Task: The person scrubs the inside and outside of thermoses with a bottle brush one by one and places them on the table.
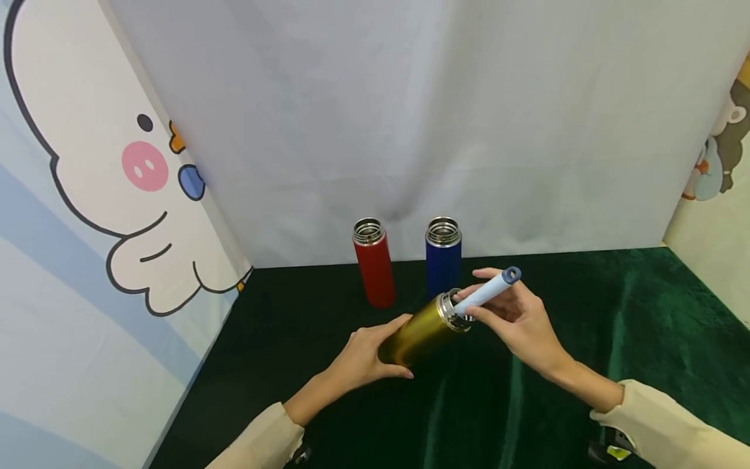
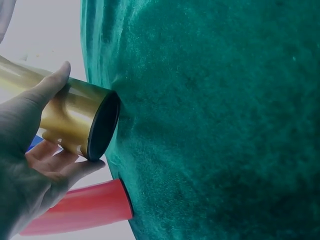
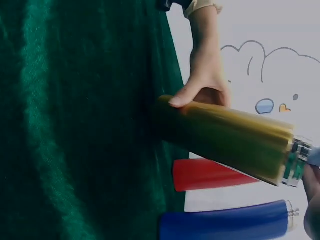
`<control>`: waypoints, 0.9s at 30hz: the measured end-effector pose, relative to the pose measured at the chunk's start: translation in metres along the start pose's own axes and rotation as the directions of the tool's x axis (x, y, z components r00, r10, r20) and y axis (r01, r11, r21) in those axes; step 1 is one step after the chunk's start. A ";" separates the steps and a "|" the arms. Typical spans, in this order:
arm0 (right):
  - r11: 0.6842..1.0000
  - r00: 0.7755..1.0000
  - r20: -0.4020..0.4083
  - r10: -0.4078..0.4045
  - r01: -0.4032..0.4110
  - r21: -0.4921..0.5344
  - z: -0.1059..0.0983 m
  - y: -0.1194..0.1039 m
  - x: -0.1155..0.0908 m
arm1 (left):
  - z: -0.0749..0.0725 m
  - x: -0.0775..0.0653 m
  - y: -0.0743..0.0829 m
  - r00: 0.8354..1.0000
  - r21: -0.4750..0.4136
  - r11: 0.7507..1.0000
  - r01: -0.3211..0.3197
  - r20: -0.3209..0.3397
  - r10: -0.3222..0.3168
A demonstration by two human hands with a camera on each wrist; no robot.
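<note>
My left hand (image 1: pixel 362 357) grips a gold thermos bottle (image 1: pixel 417 335) near its base, thumb on one side and fingers on the other. The bottle tilts with its uncapped steel mouth toward the right, and its dark base (image 2: pixel 105 126) shows in the left wrist view. My right hand (image 1: pixel 521 320) pinches a light-blue rod (image 1: pixel 485 293) with a dark-blue ringed end. The rod's lower end is at the bottle's mouth, partly hidden by the rim and fingers. Behind the gold bottle stand a red bottle (image 1: pixel 375 270) and a blue bottle (image 1: pixel 443 264), both without lids.
Dark green velvet cloth (image 1: pixel 586 326) covers the table. A pale curtain (image 1: pixel 351 117) hangs behind the bottles. Cartoon-printed panels (image 1: pixel 76 260) border the left and right sides.
</note>
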State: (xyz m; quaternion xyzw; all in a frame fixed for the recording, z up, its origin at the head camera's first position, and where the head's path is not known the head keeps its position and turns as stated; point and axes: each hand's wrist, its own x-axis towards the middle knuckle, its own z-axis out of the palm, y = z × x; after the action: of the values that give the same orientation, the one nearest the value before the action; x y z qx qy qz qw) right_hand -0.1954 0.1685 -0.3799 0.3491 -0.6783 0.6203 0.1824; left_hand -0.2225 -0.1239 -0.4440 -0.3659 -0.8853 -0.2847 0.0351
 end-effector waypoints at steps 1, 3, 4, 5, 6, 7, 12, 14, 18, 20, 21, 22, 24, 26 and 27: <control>1.000 1.000 0.007 0.003 -0.004 0.020 -0.002 -0.002 0.001 | 0.001 0.000 0.000 1.000 -0.004 1.000 0.001 -0.003 -0.001; 0.997 1.000 0.014 -0.003 0.002 0.076 -0.008 -0.006 0.005 | 0.002 0.000 -0.001 1.000 -0.009 1.000 -0.004 -0.014 0.004; 0.995 1.000 0.014 -0.004 0.002 0.105 -0.011 -0.010 0.008 | 0.002 0.000 -0.001 1.000 -0.012 1.000 -0.005 -0.018 0.005; 0.992 1.000 0.004 -0.007 0.006 0.129 -0.015 -0.014 0.010 | 0.001 0.001 -0.001 1.000 -0.013 1.000 -0.005 -0.020 0.005; 0.988 1.000 -0.013 -0.013 0.015 0.154 -0.020 -0.018 0.014 | 0.001 0.001 -0.001 1.000 -0.011 1.000 -0.006 -0.022 0.005; 0.982 0.999 -0.032 -0.023 0.029 0.188 -0.025 -0.021 0.018 | 0.001 0.002 -0.002 1.000 -0.006 1.000 -0.007 -0.023 0.007; 0.957 0.985 -0.154 -0.077 0.117 0.267 -0.047 -0.035 0.030 | -0.001 0.004 0.001 1.000 0.025 1.000 0.002 0.016 -0.002; 0.945 0.974 -0.217 -0.070 0.135 0.297 -0.053 -0.038 0.032 | -0.002 0.005 0.000 0.999 0.035 0.999 0.007 0.032 -0.009; 0.927 0.929 -0.367 -0.044 0.175 0.333 -0.060 -0.044 0.034 | -0.002 0.006 -0.002 0.999 0.046 0.999 0.006 0.040 -0.008; 0.932 0.904 -0.425 -0.042 0.189 0.310 -0.061 -0.046 0.034 | -0.002 0.006 -0.003 0.999 0.048 0.999 0.006 0.047 -0.008; 0.936 0.893 -0.448 -0.044 0.194 0.294 -0.061 -0.046 0.034 | -0.002 0.007 -0.003 0.999 0.047 0.999 0.007 0.051 -0.010; 0.940 0.883 -0.467 -0.048 0.197 0.277 -0.060 -0.046 0.034 | -0.003 0.007 -0.003 0.998 0.047 0.999 0.007 0.057 -0.010; 0.952 0.875 -0.482 -0.051 0.189 0.241 -0.058 -0.045 0.034 | -0.003 0.008 -0.003 0.998 0.047 0.999 0.010 0.065 -0.013; 0.967 0.878 -0.477 -0.050 0.162 0.198 -0.056 -0.044 0.032 | -0.004 0.009 -0.004 0.997 0.044 0.999 0.012 0.076 -0.015; 0.973 0.881 -0.472 -0.047 0.147 0.178 -0.055 -0.043 0.032 | -0.004 0.010 -0.004 0.997 0.043 0.999 0.012 0.080 -0.016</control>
State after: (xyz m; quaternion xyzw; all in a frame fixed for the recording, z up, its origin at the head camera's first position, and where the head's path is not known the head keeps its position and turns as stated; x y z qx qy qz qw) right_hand -0.1972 0.2145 -0.3183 0.2413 -0.5278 0.7433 0.3327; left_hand -0.2326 -0.1223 -0.4396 -0.3700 -0.8944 -0.2513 0.0051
